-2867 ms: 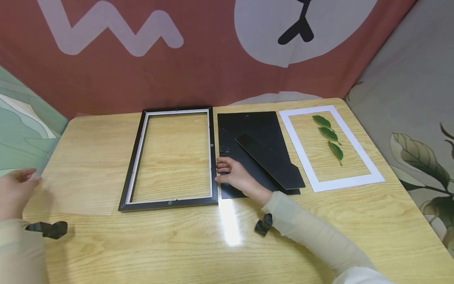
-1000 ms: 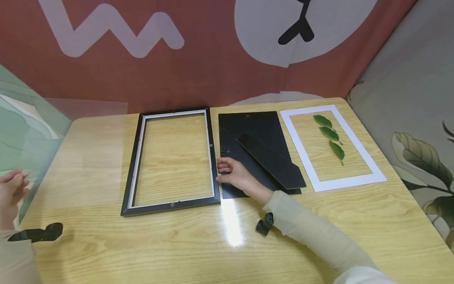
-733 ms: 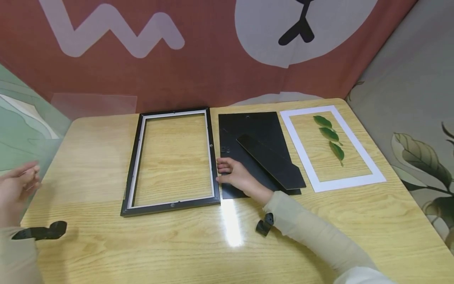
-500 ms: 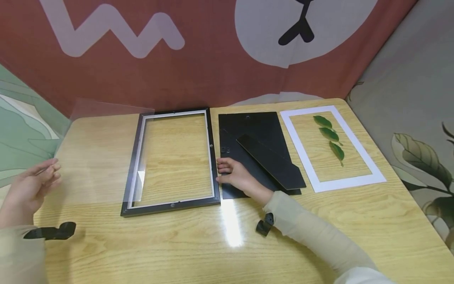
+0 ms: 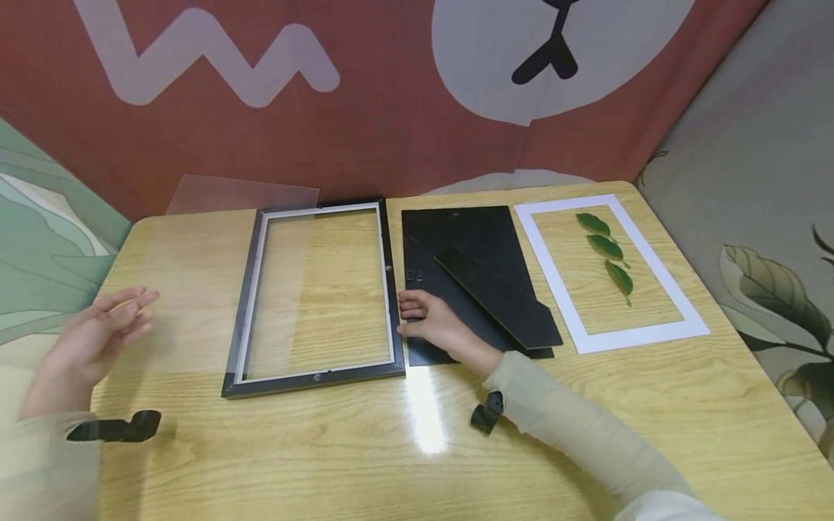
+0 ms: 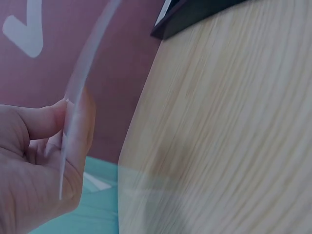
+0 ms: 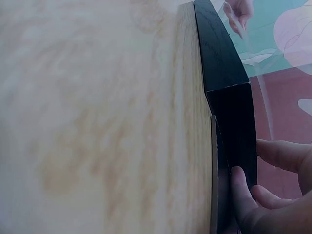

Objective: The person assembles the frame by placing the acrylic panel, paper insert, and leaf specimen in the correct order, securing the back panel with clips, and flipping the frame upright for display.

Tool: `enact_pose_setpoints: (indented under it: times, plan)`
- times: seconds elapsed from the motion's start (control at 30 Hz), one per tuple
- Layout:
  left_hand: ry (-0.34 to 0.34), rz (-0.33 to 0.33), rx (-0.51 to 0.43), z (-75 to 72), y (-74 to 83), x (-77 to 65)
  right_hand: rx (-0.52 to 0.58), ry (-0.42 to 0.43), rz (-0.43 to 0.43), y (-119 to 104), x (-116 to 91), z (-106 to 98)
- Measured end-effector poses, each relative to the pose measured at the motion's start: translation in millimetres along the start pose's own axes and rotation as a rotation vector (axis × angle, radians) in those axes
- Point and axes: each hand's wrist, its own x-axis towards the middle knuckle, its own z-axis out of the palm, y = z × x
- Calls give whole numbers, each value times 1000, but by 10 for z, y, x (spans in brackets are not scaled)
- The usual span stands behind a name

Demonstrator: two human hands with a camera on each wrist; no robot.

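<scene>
My left hand (image 5: 98, 340) pinches the left edge of a clear sheet (image 5: 221, 282), raised above the table. Its right part overlaps the left side of the black picture frame (image 5: 352, 374); in the left wrist view the sheet (image 6: 80, 83) bows between thumb and fingers. The frame lies flat, its inner rim pale. With bent fingers my right hand (image 5: 433, 318) touches the frame's right side; the right wrist view has fingertips (image 7: 239, 183) on the outer wall. Under that hand lies a black backing board (image 5: 423, 231) with a slanted stand (image 5: 498, 297).
A white mat (image 5: 645, 335) lies at the right, with several green leaves (image 5: 604, 246) inside its opening, seemingly on something clear. Behind the wooden table (image 5: 293, 449) hangs a red curtain (image 5: 378, 130); a patterned cloth (image 5: 749, 181) borders the right side.
The left hand lifts the clear sheet from the table at the left and carries it rightward, so it now overlaps the frame. The frame shifts slightly; the right hand stays at its side.
</scene>
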Motion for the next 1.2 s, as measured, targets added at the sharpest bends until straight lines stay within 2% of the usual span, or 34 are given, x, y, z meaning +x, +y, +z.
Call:
enact_pose_setpoints:
  times: [0.1, 0.2, 0.33, 0.6, 0.77, 1.0, 1.2]
  plan:
    - [-44, 1, -19, 29, -37, 40, -1, 0, -2, -5, -3, -5]
    - [-62, 6, 12, 81, -71, 75, 0, -1, -3, -15, -2, -10]
    - [-65, -10, 55, 142, -117, 121, 1, -2, -1, -27, 2, -10]
    - [-53, -50, 62, 208, -208, 158, -23, -2, -26, -19, 16, -7]
    - [-106, -62, 67, 202, -268, 179, -57, -2, -45, -59, 31, 25]
    - [-110, -78, 160, 240, -318, 207, -29, -19, -8, -91, 47, 29]
    - [-153, -92, 171, 285, -357, 243, -30, -25, 11, -96, 47, 34]
